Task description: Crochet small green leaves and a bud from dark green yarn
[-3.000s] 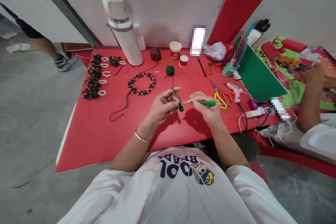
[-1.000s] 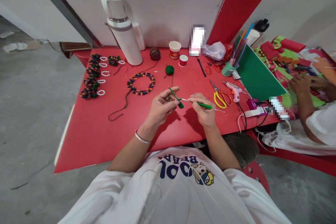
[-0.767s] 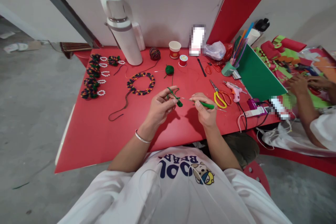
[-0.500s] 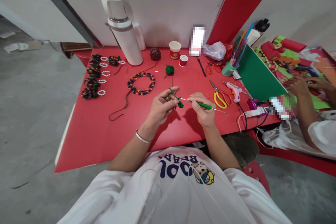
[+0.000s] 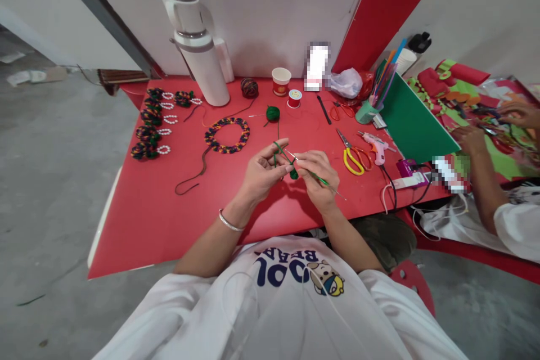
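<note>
My left hand [image 5: 265, 171] is closed, pinching green yarn [image 5: 283, 149] that loops over its raised forefinger. A small piece of green crochet [image 5: 294, 173] hangs between my two hands. My right hand [image 5: 318, 177] is wrapped round a crochet hook [image 5: 319, 179] with a green handle; its metal tip points up and left beside the yarn, and the fingers touch the crochet piece. From my left forefinger the strand runs up to a green yarn ball [image 5: 273, 113] on the table. A multicoloured crochet ring [image 5: 226, 135] lies to the left of my hands.
Several multicoloured bundles with bead loops [image 5: 147, 134] line the red table's left side [image 5: 139, 225]. A white flask [image 5: 200, 56] and paper cup [image 5: 280, 81] stand at the back. Scissors [image 5: 352, 157] and a pink glue gun [image 5: 379, 146] lie right. A co-worker's hands [image 5: 470, 138] are beyond a green panel [image 5: 415, 115].
My right hand has moved left against my left hand, and the hook now tilts more steeply, its tip raised. The co-worker's hands have shifted apart.
</note>
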`<move>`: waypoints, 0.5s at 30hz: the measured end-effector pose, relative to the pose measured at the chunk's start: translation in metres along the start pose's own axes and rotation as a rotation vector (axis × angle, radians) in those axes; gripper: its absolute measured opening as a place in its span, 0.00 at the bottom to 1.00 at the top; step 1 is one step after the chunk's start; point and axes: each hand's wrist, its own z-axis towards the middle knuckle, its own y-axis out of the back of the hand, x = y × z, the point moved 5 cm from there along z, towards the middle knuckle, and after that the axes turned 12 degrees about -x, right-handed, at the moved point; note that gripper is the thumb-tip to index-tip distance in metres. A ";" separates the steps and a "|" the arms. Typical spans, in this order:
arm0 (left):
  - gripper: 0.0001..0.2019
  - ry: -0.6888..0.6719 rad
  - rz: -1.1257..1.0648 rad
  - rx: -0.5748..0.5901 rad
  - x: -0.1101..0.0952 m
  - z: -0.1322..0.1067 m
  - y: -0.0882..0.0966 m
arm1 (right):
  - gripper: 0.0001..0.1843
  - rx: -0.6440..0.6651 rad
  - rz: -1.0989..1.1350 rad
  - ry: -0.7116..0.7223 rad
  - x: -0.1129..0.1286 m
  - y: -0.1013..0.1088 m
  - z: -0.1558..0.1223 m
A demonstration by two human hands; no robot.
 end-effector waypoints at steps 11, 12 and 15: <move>0.45 -0.059 0.048 0.071 0.002 0.001 0.001 | 0.06 -0.082 0.121 -0.098 -0.008 0.005 -0.004; 0.46 -0.057 0.053 0.075 0.002 0.001 0.001 | 0.06 -0.080 0.141 -0.105 -0.009 0.006 -0.004; 0.47 -0.046 0.077 0.081 0.002 0.000 0.001 | 0.06 -0.068 0.165 -0.132 -0.014 0.007 -0.006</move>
